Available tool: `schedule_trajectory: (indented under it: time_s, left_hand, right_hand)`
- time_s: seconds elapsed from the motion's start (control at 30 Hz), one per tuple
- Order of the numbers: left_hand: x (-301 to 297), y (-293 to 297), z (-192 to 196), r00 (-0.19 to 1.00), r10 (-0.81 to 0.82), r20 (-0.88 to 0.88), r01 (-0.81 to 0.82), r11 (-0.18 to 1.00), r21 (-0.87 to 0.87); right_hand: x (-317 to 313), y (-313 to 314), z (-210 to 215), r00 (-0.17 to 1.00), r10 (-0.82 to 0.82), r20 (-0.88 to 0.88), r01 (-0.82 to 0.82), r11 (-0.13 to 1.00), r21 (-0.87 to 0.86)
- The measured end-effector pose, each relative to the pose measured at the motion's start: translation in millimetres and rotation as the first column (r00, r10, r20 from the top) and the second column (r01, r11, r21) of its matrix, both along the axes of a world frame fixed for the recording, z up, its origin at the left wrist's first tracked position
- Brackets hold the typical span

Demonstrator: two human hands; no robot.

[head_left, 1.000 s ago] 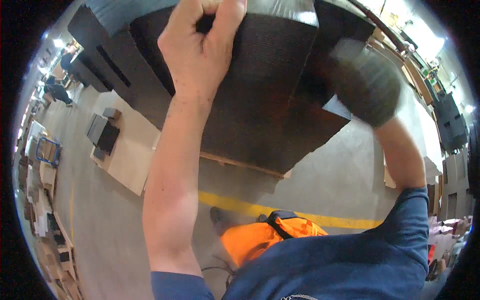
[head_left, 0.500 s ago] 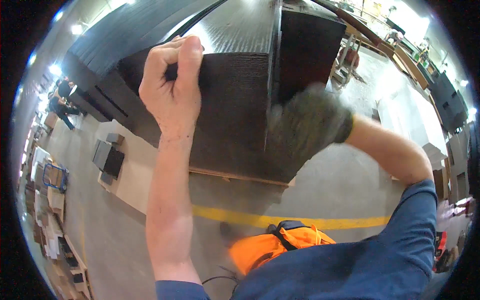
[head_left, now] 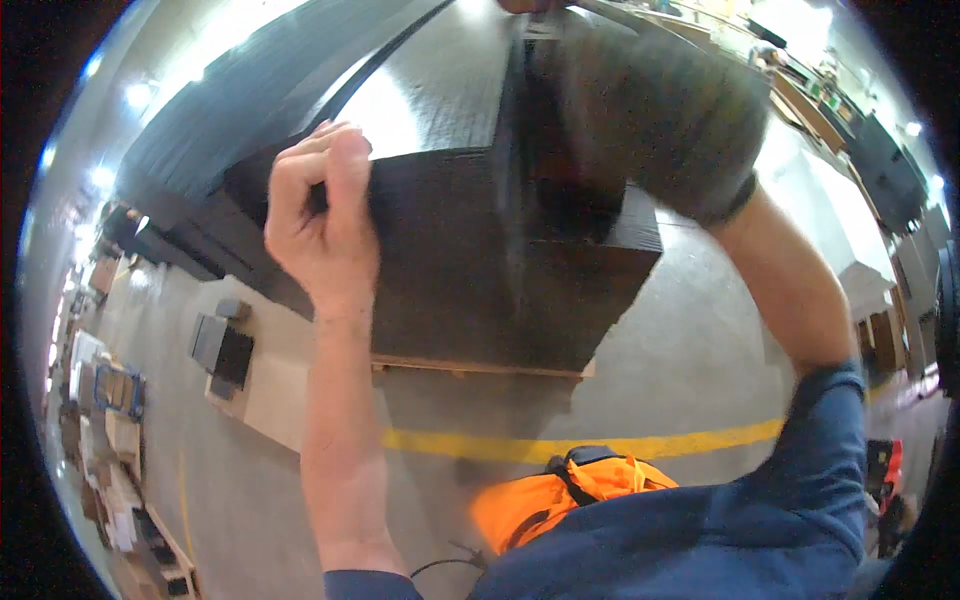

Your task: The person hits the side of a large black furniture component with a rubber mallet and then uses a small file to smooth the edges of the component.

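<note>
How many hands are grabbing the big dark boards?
2. The bare left hand grips the edge of the dark boards. The gloved right hand is up top, blurred, against them.

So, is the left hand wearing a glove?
No, the left hand is bare and closed on the edge of the dark board stack; only the right hand looks gloved.

Black boards (head_left: 480,270), yellow floor line (head_left: 600,445)
</note>
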State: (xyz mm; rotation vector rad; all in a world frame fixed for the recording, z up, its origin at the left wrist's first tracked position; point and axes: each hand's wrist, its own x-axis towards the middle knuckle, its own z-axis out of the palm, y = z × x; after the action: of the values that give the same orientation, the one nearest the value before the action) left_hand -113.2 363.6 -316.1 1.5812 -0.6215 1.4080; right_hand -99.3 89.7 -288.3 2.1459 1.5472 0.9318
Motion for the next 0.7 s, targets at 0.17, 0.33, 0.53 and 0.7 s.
schedule_trajectory:
  time_s: [0.17, 0.33, 0.53, 0.7]
  left_hand:
    - [-2, -3, 1, 0.943, 0.283, -0.177, -0.237, 0.94, 0.244]
    - [37, 20, -6, 0.994, 0.086, -0.06, -0.072, 0.976, 0.205]
    - [82, 30, -10, 0.989, 0.113, -0.096, -0.082, 0.955, 0.284]
    - [66, -3, 9, 0.99, -0.13, 0.056, 0.122, 0.984, 0.13]
  right_hand:
    - [-46, 30, 2, 0.824, -0.107, -0.556, 0.169, 0.984, 0.062]
    - [-54, 50, -108, 0.894, 0.328, -0.307, -0.15, 0.862, 0.485]
    - [-49, 35, -101, 0.95, 0.059, -0.307, 0.095, 0.881, 0.463]
    - [-72, 28, -106, 0.945, 0.033, -0.325, 0.168, 0.805, 0.57]
